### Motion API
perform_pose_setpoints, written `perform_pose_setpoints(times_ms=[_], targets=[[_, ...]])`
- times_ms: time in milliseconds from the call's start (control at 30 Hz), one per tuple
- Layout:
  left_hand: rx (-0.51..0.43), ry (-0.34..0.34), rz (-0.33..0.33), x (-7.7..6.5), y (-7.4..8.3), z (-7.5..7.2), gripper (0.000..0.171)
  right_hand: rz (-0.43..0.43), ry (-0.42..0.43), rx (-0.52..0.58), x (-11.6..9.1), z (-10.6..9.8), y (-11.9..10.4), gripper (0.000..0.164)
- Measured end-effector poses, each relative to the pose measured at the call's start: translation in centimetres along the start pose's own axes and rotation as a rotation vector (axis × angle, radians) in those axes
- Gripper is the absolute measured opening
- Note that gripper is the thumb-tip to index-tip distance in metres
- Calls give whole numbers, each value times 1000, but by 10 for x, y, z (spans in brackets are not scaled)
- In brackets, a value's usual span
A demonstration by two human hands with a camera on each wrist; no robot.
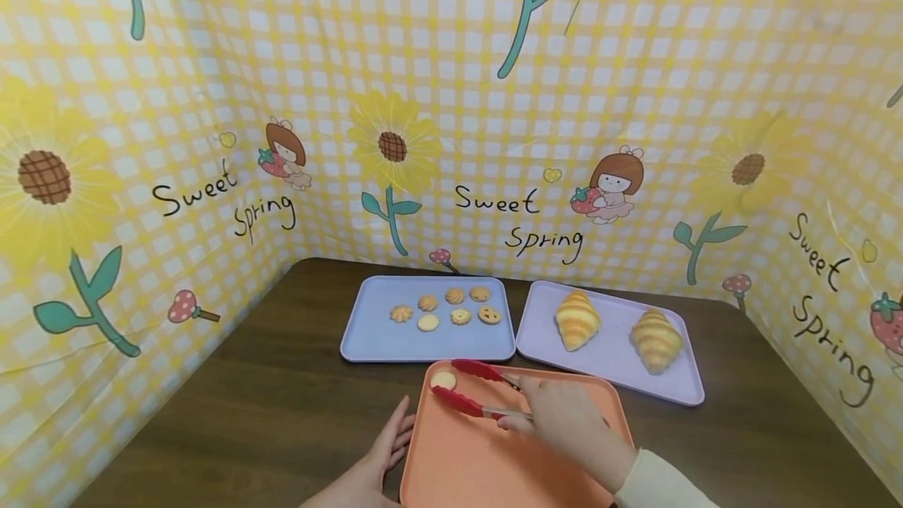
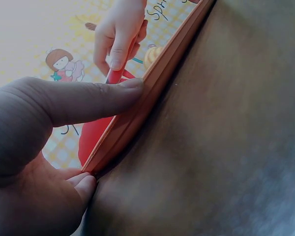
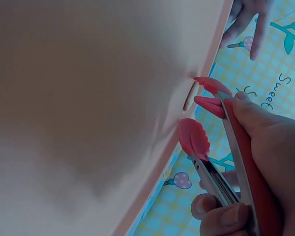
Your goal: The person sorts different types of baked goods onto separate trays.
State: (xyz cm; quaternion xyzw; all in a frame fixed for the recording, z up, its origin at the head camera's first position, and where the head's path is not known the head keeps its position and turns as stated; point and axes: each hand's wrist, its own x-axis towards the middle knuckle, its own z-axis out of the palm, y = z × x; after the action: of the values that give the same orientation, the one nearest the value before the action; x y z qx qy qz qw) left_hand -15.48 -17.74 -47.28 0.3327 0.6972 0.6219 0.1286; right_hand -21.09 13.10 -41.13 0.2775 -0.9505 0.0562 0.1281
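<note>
My right hand [image 1: 564, 420] grips a pair of tongs [image 1: 462, 403] with red scalloped tips and metal arms. The tips are spread apart, one on either side of a round pale cookie [image 1: 443, 380]. That cookie lies in the far left corner of the orange tray [image 1: 487, 473]; seen from the right wrist, it shows as a thin sliver near the rim. My left hand [image 1: 384, 449] is at the tray's left edge. In the left wrist view its thumb [image 2: 108, 101] lies against the rim and its fingertips touch the outer side lower down.
Behind the orange tray, a blue tray [image 1: 367, 335] holds several cookies in various shapes. To its right stands a lilac tray [image 1: 621, 308] with two croissants, one of them a paler croissant [image 1: 656, 341]. All rest on a dark wooden table [image 1: 233, 414], with a yellow checked cloth [image 1: 437, 38] around it.
</note>
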Motion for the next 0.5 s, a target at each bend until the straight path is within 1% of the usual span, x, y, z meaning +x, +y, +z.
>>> perform_pose_setpoints(times_ms=[67, 167, 267, 367, 500], targets=[[3, 1, -3, 0, 0, 0, 124, 2, -10, -2, 0, 0, 1, 57], [6, 5, -13, 0, 1, 1, 124, 19, -74, 23, 3, -3, 2, 60], [8, 5, -22, 1, 1, 1, 124, 11, -119, 45, 6, -5, 3, 59], [13, 2, -31, 2, 3, 1, 125, -25, -118, 31, 8, -4, 5, 53], [23, -1, -55, 2, 5, 0, 124, -71, -102, 13, 11, -5, 5, 54]])
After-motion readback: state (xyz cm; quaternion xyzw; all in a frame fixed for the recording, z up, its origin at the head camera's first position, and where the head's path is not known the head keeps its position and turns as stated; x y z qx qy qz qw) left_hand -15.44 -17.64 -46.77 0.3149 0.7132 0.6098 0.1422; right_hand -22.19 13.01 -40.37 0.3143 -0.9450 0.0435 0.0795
